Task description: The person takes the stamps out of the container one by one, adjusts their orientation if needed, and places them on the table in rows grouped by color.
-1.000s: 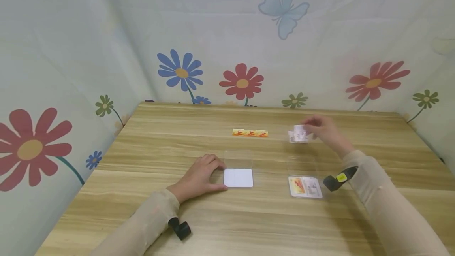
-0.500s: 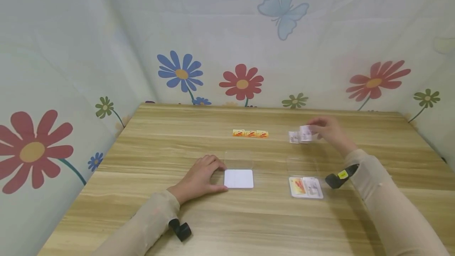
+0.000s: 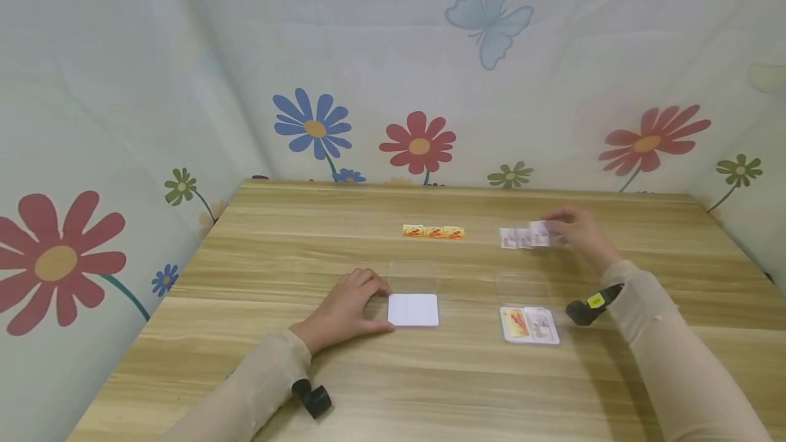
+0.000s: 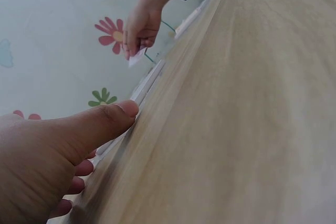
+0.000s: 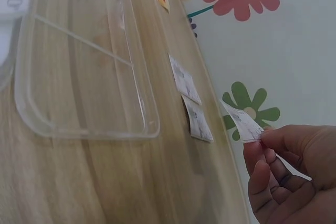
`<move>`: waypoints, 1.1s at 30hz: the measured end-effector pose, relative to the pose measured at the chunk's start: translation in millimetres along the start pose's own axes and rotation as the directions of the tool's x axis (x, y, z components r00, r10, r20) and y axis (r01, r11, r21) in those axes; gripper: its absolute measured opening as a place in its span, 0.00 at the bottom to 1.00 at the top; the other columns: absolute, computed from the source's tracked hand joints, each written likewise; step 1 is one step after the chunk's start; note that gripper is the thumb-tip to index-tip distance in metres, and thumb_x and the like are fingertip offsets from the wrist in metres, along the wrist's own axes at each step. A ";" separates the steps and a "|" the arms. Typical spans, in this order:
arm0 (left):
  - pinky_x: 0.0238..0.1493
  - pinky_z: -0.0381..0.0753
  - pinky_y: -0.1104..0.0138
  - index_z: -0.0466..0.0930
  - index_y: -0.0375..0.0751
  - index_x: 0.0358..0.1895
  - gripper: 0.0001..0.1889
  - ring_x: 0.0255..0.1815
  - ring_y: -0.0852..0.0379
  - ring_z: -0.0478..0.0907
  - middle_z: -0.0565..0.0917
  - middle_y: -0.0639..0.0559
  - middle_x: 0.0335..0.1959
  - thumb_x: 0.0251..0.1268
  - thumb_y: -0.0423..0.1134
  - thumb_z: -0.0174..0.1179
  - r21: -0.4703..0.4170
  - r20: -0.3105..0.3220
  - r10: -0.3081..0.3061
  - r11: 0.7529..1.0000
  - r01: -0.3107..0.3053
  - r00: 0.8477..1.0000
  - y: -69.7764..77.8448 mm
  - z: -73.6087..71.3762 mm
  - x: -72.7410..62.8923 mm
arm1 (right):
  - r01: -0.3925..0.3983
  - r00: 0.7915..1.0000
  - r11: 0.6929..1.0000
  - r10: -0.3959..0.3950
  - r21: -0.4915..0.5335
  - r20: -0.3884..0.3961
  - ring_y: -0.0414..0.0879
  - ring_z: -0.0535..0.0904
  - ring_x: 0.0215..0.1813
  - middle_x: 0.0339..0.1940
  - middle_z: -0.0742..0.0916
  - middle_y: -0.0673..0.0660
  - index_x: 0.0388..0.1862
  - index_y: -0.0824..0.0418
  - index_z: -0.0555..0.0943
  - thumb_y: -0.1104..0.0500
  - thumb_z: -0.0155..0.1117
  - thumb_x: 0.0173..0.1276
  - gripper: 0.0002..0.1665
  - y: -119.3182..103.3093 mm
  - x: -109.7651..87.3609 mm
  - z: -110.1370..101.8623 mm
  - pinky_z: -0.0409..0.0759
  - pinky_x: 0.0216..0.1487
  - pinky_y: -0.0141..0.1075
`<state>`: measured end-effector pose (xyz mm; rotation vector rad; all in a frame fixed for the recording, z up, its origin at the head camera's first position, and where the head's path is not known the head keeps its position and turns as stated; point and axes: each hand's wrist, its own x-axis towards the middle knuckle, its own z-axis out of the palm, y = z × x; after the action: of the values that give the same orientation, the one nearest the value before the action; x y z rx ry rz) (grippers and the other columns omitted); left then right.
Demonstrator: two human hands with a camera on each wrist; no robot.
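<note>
In the head view my right hand [image 3: 582, 236] pinches a small pale purple stamp [image 3: 539, 233] between thumb and fingertips. The right wrist view shows this stamp [image 5: 244, 124] tilted and held off the table. Two like stamps [image 5: 185, 80] lie side by side on the wood, left of the held one. My left hand [image 3: 344, 309] rests on the table at the left edge of a flat case with a white base [image 3: 413, 310], thumb and fingertips touching it. Its clear lid [image 3: 413, 277] lies folded back.
A second case [image 3: 531, 326], with a yellow-red stamp and a purple stamp inside, stands nearer on the right. Its clear lid [image 3: 522, 287] is folded back. Three yellow-red stamps [image 3: 433, 232] lie in a row farther back. A flowered cloth [image 3: 393, 53] hangs behind the table.
My right hand has moved right with its stamp, from over the other purple stamps to the right end of their row. My left hand stays in place.
</note>
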<state>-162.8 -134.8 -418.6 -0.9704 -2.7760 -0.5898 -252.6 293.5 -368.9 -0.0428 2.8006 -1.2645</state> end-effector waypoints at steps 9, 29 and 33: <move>0.53 0.73 0.58 0.79 0.48 0.46 0.27 0.50 0.56 0.73 0.77 0.56 0.45 0.45 0.58 0.72 0.012 -0.003 0.005 1.000 -0.005 1.000 0.4 -0.3 0.2 | -0.053 0.998 0.999 0.053 -0.012 -0.018 0.57 0.75 0.52 0.57 0.78 0.71 0.59 0.70 0.73 0.59 0.51 0.73 0.21 5.8 1.4 -2.0 0.74 0.42 0.31; 0.54 0.72 0.58 0.79 0.47 0.46 0.27 0.50 0.56 0.73 0.78 0.56 0.45 0.45 0.57 0.72 0.002 0.007 -0.003 1.000 0.003 1.000 4.5 -4.0 0.2 | -0.091 0.995 0.995 0.093 0.043 -0.026 0.57 0.70 0.55 0.58 0.77 0.71 0.57 0.71 0.74 0.62 0.53 0.70 0.20 14.6 2.5 4.4 0.68 0.46 0.37; 0.53 0.72 0.58 0.79 0.47 0.46 0.27 0.50 0.56 0.74 0.78 0.56 0.44 0.45 0.57 0.72 -0.001 0.003 -0.001 1.000 0.001 1.000 3.9 -3.3 -0.2 | -0.083 0.996 0.997 0.083 0.010 -0.036 0.57 0.71 0.52 0.57 0.77 0.72 0.56 0.72 0.75 0.62 0.53 0.70 0.19 15.5 2.8 5.6 0.69 0.43 0.36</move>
<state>-160.2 -133.5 -414.4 -0.9708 -2.7793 -0.5900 -254.9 299.5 -384.4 0.0971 2.7957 -1.2706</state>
